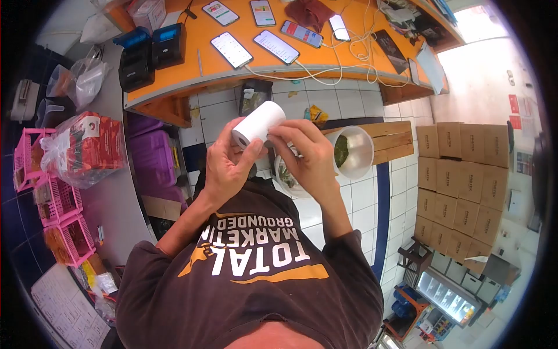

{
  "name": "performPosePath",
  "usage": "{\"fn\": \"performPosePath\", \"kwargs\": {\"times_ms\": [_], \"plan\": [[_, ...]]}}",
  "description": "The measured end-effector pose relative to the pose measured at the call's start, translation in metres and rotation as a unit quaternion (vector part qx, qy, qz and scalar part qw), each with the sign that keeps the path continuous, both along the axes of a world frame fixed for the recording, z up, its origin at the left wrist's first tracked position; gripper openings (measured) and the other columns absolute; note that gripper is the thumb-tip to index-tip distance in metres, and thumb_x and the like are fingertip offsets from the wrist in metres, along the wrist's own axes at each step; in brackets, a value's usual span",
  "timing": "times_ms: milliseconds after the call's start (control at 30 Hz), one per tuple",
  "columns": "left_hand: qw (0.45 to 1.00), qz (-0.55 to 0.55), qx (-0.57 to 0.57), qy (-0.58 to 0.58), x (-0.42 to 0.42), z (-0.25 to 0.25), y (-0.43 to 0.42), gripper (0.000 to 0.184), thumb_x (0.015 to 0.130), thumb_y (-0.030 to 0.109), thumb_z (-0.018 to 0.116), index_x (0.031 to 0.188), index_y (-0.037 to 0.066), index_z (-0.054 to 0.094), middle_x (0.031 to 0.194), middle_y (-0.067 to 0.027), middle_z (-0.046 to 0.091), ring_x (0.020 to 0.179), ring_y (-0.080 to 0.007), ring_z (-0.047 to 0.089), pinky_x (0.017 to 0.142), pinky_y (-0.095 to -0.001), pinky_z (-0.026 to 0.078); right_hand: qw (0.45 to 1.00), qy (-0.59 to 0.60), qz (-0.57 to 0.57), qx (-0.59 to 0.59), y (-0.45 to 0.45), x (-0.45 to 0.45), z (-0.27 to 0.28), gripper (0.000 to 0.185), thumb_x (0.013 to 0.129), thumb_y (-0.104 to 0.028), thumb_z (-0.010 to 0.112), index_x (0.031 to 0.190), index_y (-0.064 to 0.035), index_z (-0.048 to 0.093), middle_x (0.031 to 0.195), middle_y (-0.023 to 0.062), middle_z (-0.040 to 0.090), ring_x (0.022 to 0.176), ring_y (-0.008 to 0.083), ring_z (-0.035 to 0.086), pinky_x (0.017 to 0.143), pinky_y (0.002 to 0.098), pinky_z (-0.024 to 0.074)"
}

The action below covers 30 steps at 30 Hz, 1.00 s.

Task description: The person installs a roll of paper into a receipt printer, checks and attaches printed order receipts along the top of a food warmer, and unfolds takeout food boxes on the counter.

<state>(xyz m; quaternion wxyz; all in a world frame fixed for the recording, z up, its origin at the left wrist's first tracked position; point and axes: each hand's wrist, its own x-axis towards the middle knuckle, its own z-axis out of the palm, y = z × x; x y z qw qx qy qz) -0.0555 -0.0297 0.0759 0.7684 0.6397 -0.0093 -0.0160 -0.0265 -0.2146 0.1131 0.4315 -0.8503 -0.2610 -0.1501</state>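
A white paper roll [260, 123] is held up in front of my chest, tilted, with its hollow core end toward the lower left. My left hand [228, 166] is wrapped round its lower left side, the thumb on the paper. With the fingertips of my right hand [307, 152] I pinch at the roll's right side, near the paper's surface. Two black printers [168, 45], one with a blue lid raised, stand on the orange desk [192, 65] at the upper left. Several phones lie on the desk, among them a lit one [232, 49] beyond the roll.
White cables [331, 78] run along the desk edge. Below are plastic tubs [353, 152] on a wooden bench [395, 141]. Pink baskets [70, 232] and a bagged red pack [96, 142] are on the left. Stacked cardboard boxes [459, 180] stand on the right.
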Motion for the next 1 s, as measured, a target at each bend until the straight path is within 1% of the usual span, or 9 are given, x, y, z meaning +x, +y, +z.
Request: {"fn": "performPosePath", "kwargs": {"times_ms": [133, 333, 433, 467, 600, 800, 867, 933, 1000], "plan": [[1.0, 0.004, 0.002, 0.003, 0.0, -0.002, 0.002, 0.046, 0.099, 0.017, 0.07, 0.136, -0.005, 0.054, 0.108, -0.0152, 0.073, 0.093, -0.0173, 0.074, 0.082, -0.0302, 0.061, 0.997, 0.068, 0.036, 0.001, -0.004, 0.007, 0.007, 0.018, 0.086, -0.005, 0.077, 0.102, -0.0054, 0.069, 0.101, 0.0106, 0.068, 0.09, 0.0319, 0.068, 0.076, 0.0401, 0.0563], [0.998, -0.002, 0.055, -0.017, 0.001, 0.0, 0.007, 0.044, 0.098, 0.017, 0.071, 0.133, -0.004, 0.057, 0.105, -0.0129, 0.074, 0.091, -0.0141, 0.073, 0.081, -0.0296, 0.061, 0.993, 0.047, 0.065, -0.085, 0.0, 0.011, 0.013, 0.02, 0.085, -0.003, 0.075, 0.099, -0.0034, 0.061, 0.099, 0.0123, 0.063, 0.09, 0.0327, 0.064, 0.076, 0.0418, 0.0548], [0.999, -0.018, 0.044, -0.007, 0.003, -0.001, 0.011, 0.043, 0.099, 0.017, 0.07, 0.133, -0.006, 0.056, 0.102, -0.0131, 0.074, 0.089, -0.0148, 0.073, 0.079, -0.029, 0.062, 0.989, 0.036, 0.088, -0.116, 0.001, 0.016, 0.008, 0.025, 0.083, 0.002, 0.075, 0.103, -0.0017, 0.061, 0.102, 0.0122, 0.061, 0.084, 0.0266, 0.067, 0.074, 0.0365, 0.0551], [0.999, -0.032, -0.02, 0.023, 0.004, -0.004, 0.013, 0.041, 0.101, 0.018, 0.068, 0.132, -0.007, 0.056, 0.101, -0.0133, 0.073, 0.087, -0.0161, 0.074, 0.077, -0.0294, 0.062, 0.988, 0.036, 0.09, -0.118, 0.002, 0.016, 0.006, 0.025, 0.083, 0.002, 0.075, 0.103, -0.0017, 0.061, 0.102, 0.0122, 0.061, 0.084, 0.0266, 0.067, 0.074, 0.0365, 0.0551], [0.981, -0.053, -0.155, 0.109, 0.014, -0.002, 0.023, 0.037, 0.107, 0.025, 0.06, 0.126, -0.007, 0.056, 0.098, -0.0138, 0.072, 0.08, -0.0201, 0.075, 0.072, -0.0317, 0.065, 0.992, 0.02, 0.116, -0.051, 0.007, 0.017, -0.005, 0.028, 0.083, 0.0, 0.077, 0.105, -0.0017, 0.06, 0.102, 0.0123, 0.061, 0.086, 0.029, 0.065, 0.074, 0.0383, 0.0544], [0.979, -0.091, -0.136, 0.123, 0.023, -0.007, 0.032, 0.045, 0.109, 0.036, 0.053, 0.128, -0.004, 0.055, 0.101, -0.015, 0.072, 0.078, -0.0217, 0.076, 0.07, -0.0327, 0.066, 0.996, 0.05, 0.068, -0.005, 0.018, 0.023, -0.002, 0.027, 0.084, -0.004, 0.079, 0.107, -0.0033, 0.065, 0.1, 0.0124, 0.063, 0.089, 0.0318, 0.065, 0.075, 0.0402, 0.0542], [0.978, -0.093, -0.138, 0.123, 0.025, -0.01, 0.033, 0.045, 0.109, 0.036, 0.053, 0.128, -0.004, 0.055, 0.101, -0.0148, 0.072, 0.078, -0.0216, 0.076, 0.07, -0.0326, 0.066, 0.996, 0.029, 0.08, -0.028, 0.018, 0.025, -0.004, 0.024, 0.085, -0.005, 0.08, 0.105, -0.0035, 0.066, 0.099, 0.0124, 0.064, 0.089, 0.0319, 0.066, 0.075, 0.04, 0.0544], [0.979, -0.09, -0.139, 0.121, 0.028, -0.008, 0.034, 0.044, 0.109, 0.036, 0.053, 0.128, -0.004, 0.055, 0.1, -0.0146, 0.072, 0.079, -0.0216, 0.076, 0.069, -0.0325, 0.066, 0.99, 0.098, 0.07, 0.077, 0.021, 0.022, -0.005, 0.02, 0.085, -0.004, 0.079, 0.102, -0.0036, 0.068, 0.1, 0.0126, 0.065, 0.09, 0.0319, 0.066, 0.075, 0.0398, 0.0545], [0.974, -0.079, -0.164, 0.139, 0.029, -0.004, 0.035, 0.039, 0.108, 0.031, 0.057, 0.125, -0.004, 0.057, 0.096, -0.0139, 0.072, 0.078, -0.0208, 0.075, 0.071, -0.0327, 0.065, 0.994, 0.078, 0.049, 0.056, 0.022, 0.025, -0.007, 0.021, 0.085, -0.004, 0.079, 0.103, -0.0031, 0.068, 0.1, 0.0126, 0.065, 0.09, 0.0317, 0.066, 0.075, 0.0399, 0.0546]]}}
